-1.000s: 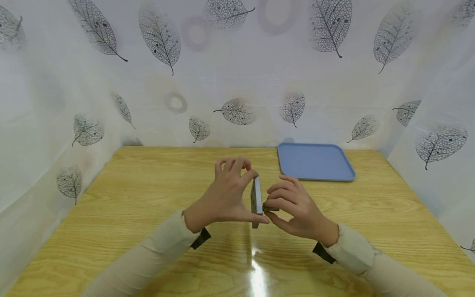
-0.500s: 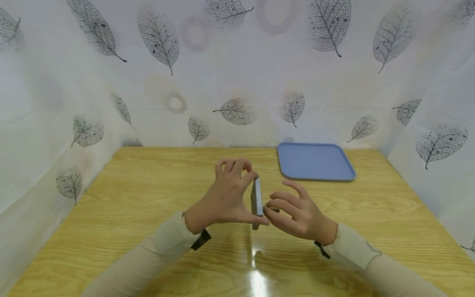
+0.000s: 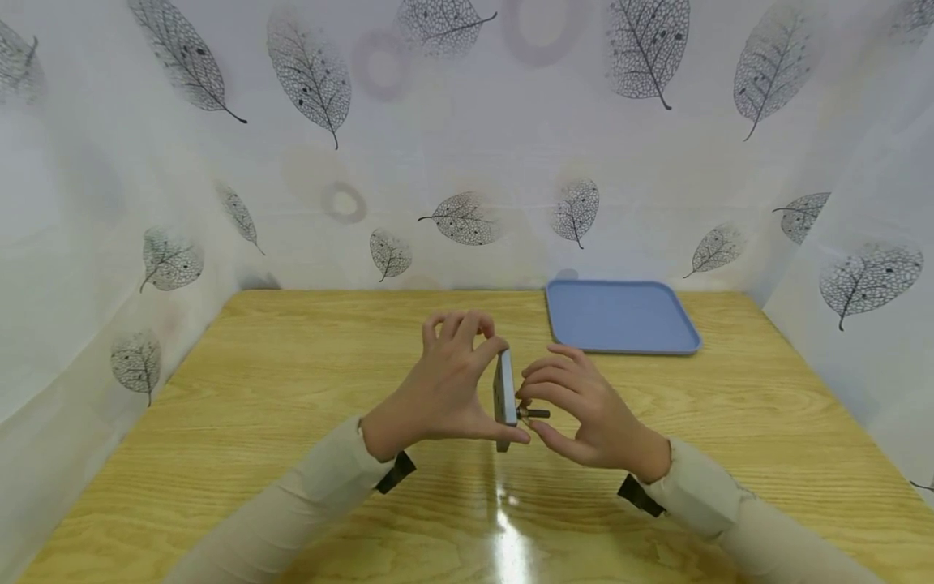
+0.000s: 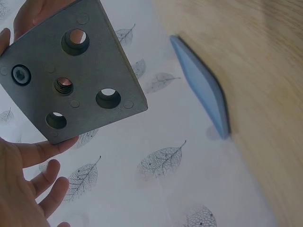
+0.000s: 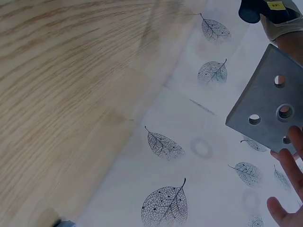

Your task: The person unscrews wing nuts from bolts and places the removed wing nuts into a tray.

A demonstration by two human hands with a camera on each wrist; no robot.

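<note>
A square grey metal plate (image 3: 505,388) with several round holes stands nearly edge-on in the head view, held above the table. My left hand (image 3: 445,389) grips it between thumb and fingers at opposite edges. In the left wrist view, the socket head of a bolt (image 4: 21,74) sits in one corner hole. The bolt's threaded end (image 3: 538,414) sticks out on the plate's right side. Close against the plate, a small nut (image 3: 521,414) is on the bolt, partly hidden by fingers. My right hand (image 3: 584,405) has its thumb and curled fingertips around that nut.
A blue tray (image 3: 620,316) lies at the back right of the wooden table (image 3: 306,357). Behind the table hangs a pale leaf-patterned curtain (image 3: 452,146), which also closes off both sides.
The right fingers have shifted around the nut, loosening from a closer pinch, and more of the bolt's end shows now. The left hand and plate stay nearly in place.
</note>
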